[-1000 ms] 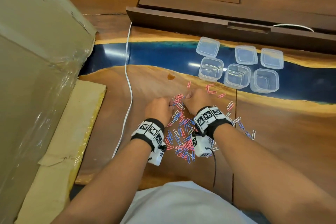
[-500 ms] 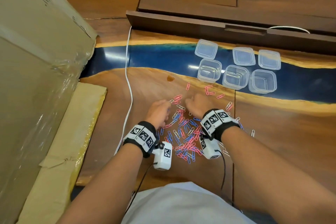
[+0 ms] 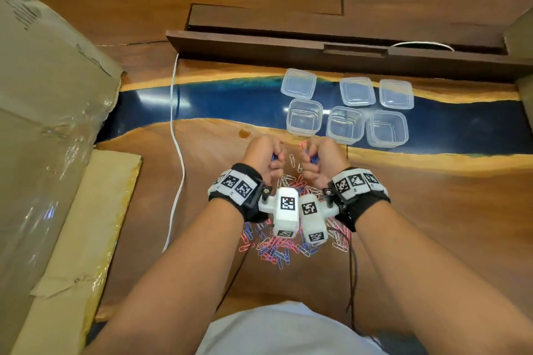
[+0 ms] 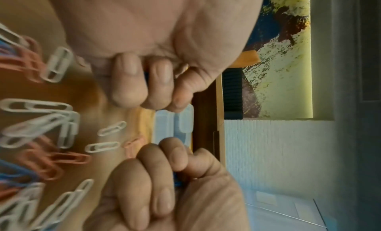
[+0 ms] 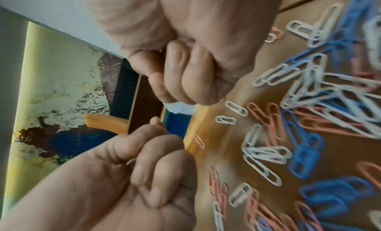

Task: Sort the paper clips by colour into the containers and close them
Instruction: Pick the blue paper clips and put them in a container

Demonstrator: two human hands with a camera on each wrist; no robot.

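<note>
A mixed pile of paper clips (image 3: 284,248), blue, pink and white, lies on the wooden table under my wrists. Both hands are lifted above its far edge as fists with the palms facing each other. My left hand (image 3: 264,153) grips blue paper clips (image 3: 274,157); in the left wrist view its curled fingers (image 4: 142,84) show a sliver of blue. My right hand (image 3: 318,158) also holds blue clips (image 3: 313,156), curled tight in the right wrist view (image 5: 181,81). Three clear open containers (image 3: 304,121) (image 3: 344,125) (image 3: 386,128) stand just beyond, their lids (image 3: 357,91) behind them.
A white cable (image 3: 176,153) runs down the table left of my hands. A large wrapped cardboard box (image 3: 43,124) and flat cardboard (image 3: 86,225) fill the left side. A dark wooden ledge (image 3: 317,49) crosses behind the containers.
Both hands left the pile, rose and turned palms inward, closing into fists with blue clips in them. They now sit nearer the containers.
</note>
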